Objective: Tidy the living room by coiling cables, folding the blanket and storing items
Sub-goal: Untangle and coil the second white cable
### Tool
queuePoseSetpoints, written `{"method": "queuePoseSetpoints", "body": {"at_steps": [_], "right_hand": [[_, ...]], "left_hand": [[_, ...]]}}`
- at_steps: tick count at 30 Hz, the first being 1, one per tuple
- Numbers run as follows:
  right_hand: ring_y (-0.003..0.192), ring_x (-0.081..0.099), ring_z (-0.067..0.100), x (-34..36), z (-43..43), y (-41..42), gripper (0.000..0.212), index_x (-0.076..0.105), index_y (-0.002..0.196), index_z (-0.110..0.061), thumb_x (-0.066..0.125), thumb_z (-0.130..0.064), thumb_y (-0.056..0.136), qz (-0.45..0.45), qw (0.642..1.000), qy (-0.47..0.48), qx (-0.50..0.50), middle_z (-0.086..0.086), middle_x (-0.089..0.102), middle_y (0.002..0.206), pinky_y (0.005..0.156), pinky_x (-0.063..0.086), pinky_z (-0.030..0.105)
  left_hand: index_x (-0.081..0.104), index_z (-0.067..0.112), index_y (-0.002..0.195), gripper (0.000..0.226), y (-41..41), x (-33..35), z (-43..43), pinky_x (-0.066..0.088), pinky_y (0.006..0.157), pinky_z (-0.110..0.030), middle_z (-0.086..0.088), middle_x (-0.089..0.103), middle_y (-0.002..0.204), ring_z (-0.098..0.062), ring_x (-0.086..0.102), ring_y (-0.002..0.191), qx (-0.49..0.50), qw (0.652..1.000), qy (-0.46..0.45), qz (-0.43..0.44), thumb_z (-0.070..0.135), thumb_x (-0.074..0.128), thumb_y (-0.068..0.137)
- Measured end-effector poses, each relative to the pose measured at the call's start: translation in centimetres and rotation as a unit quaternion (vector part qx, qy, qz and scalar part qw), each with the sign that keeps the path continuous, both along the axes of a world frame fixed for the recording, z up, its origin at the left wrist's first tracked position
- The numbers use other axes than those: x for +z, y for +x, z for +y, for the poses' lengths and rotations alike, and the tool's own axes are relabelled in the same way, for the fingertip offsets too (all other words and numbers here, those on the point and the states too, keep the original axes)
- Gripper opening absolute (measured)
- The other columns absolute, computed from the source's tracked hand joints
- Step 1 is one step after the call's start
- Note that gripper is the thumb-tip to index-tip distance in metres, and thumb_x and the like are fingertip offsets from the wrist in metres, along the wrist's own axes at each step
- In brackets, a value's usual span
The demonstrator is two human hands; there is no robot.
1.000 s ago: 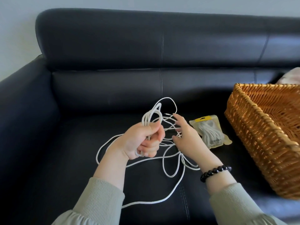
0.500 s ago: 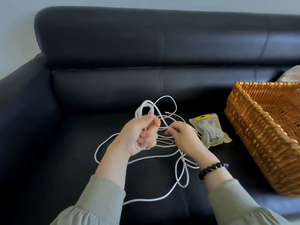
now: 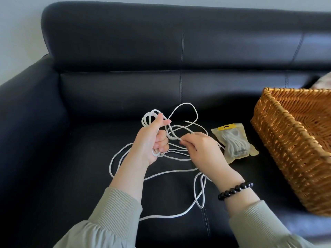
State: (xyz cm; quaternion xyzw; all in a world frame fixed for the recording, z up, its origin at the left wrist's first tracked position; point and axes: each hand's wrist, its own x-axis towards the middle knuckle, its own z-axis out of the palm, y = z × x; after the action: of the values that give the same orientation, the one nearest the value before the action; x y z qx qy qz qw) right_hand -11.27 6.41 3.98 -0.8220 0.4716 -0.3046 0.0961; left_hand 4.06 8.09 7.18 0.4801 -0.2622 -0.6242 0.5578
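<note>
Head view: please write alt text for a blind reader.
A person's left hand grips loops of a white cable while the right hand pinches a strand; the rest lies loose on a black sofa. A bagged cable and a wicker basket sit to the right.

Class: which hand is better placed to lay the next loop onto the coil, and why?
Probably the right. The left hand grips the gathered loops of the white cable, so it is busy; the right hand pinches a loose strand, ready to lay the next loop.
</note>
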Motion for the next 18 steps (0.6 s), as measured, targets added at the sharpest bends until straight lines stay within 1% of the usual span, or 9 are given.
{"method": "queuePoseSetpoints", "body": {"at_steps": [2, 4, 6, 8, 11, 13, 15, 17, 18], "right_hand": [[0.066, 0.056, 0.031, -0.3, -0.1, 0.0, 0.016, 0.070, 0.080, -0.008, 0.057, -0.010, 0.089, 0.005, 1.000, -0.013, 0.010, 0.008, 0.061, 0.063, 0.073, 0.046, 0.030], [0.060, 0.058, 0.030, -0.5, -0.3, 0.1, 0.020, 0.069, 0.078, -0.008, 0.052, -0.010, 0.089, 0.008, 0.999, -0.026, 0.017, 0.006, 0.065, 0.065, 0.095, 0.039, 0.024], [0.054, 0.056, 0.026, -0.5, -0.4, 0.2, 0.022, 0.068, 0.076, -0.007, 0.050, -0.010, 0.088, 0.005, 0.999, -0.049, 0.007, 0.004, 0.064, 0.062, 0.102, 0.036, 0.028], [0.048, 0.050, 0.025, -0.3, -0.1, 0.3, 0.020, 0.067, 0.072, -0.006, 0.053, -0.007, 0.085, -0.003, 0.997, -0.071, -0.003, 0.002, 0.058, 0.054, 0.095, 0.045, 0.034], [0.051, 0.052, 0.028, 0.0, 0.1, 0.3, 0.018, 0.067, 0.071, -0.006, 0.054, -0.004, 0.084, 0.000, 0.998, -0.065, 0.018, 0.004, 0.059, 0.055, 0.076, 0.054, 0.040], [0.054, 0.055, 0.030, 0.0, 0.2, 0.3, 0.017, 0.069, 0.074, -0.007, 0.055, -0.003, 0.083, 0.010, 0.997, -0.054, 0.045, 0.005, 0.061, 0.057, 0.078, 0.054, 0.040], [0.058, 0.058, 0.028, 0.1, 0.4, 0.3, 0.017, 0.069, 0.075, -0.007, 0.054, -0.009, 0.084, 0.011, 0.997, -0.040, 0.064, 0.005, 0.062, 0.060, 0.072, 0.054, 0.043], [0.059, 0.054, 0.021, 0.4, 0.5, 0.3, 0.020, 0.066, 0.074, -0.009, 0.053, -0.017, 0.086, 0.003, 0.997, -0.026, 0.067, -0.001, 0.057, 0.059, 0.059, 0.049, 0.036], [0.058, 0.052, 0.018, 0.5, 0.6, 0.3, 0.021, 0.065, 0.075, -0.010, 0.053, -0.020, 0.088, 0.003, 0.998, -0.016, 0.065, -0.004, 0.054, 0.059, 0.057, 0.045, 0.032]], "left_hand": [[0.062, 0.005, 0.105, 0.028, 0.0, -0.1, 0.0, 0.022, 0.037, -0.019, 0.005, 0.024, 0.044, -0.006, 0.021, 0.034, 0.005, 1.000, -0.001, -0.015, 0.031, 0.054, 0.097], [0.057, 0.002, 0.098, 0.024, -0.1, -0.2, -0.1, 0.022, 0.038, -0.020, 0.004, 0.025, 0.044, -0.007, 0.021, 0.034, 0.031, 0.999, 0.010, -0.014, 0.025, 0.059, 0.095], [0.053, 0.006, 0.092, 0.022, -0.3, -0.5, -0.2, 0.021, 0.038, -0.020, 0.003, 0.026, 0.046, -0.007, 0.021, 0.035, 0.049, 0.999, 0.018, -0.006, 0.027, 0.062, 0.093], [0.055, 0.009, 0.086, 0.026, -0.6, -0.5, -0.1, 0.021, 0.040, -0.021, 0.002, 0.025, 0.048, -0.008, 0.020, 0.038, 0.051, 0.998, 0.022, -0.014, 0.033, 0.062, 0.092], [0.060, 0.011, 0.092, 0.029, -1.1, -0.4, 0.0, 0.023, 0.039, -0.020, 0.002, 0.024, 0.046, -0.008, 0.020, 0.037, 0.017, 0.999, 0.021, -0.037, 0.040, 0.058, 0.092], [0.066, 0.010, 0.094, 0.029, -1.2, -0.4, 0.1, 0.025, 0.038, -0.019, 0.002, 0.026, 0.045, -0.008, 0.022, 0.036, -0.004, 0.999, 0.022, -0.043, 0.038, 0.060, 0.091], [0.063, 0.008, 0.079, 0.027, -1.1, -0.4, 0.0, 0.026, 0.040, -0.020, 0.002, 0.028, 0.044, -0.009, 0.023, 0.036, 0.008, 0.998, 0.029, -0.052, 0.032, 0.065, 0.090], [0.053, 0.010, 0.064, 0.035, -1.0, -0.6, -0.2, 0.028, 0.041, -0.020, 0.002, 0.029, 0.042, -0.010, 0.025, 0.037, 0.045, 0.996, 0.042, -0.063, 0.030, 0.066, 0.089], [0.049, 0.011, 0.060, 0.040, -0.9, -0.7, -0.4, 0.029, 0.042, -0.020, 0.001, 0.031, 0.043, -0.010, 0.027, 0.038, 0.063, 0.994, 0.050, -0.068, 0.032, 0.066, 0.089]]}}
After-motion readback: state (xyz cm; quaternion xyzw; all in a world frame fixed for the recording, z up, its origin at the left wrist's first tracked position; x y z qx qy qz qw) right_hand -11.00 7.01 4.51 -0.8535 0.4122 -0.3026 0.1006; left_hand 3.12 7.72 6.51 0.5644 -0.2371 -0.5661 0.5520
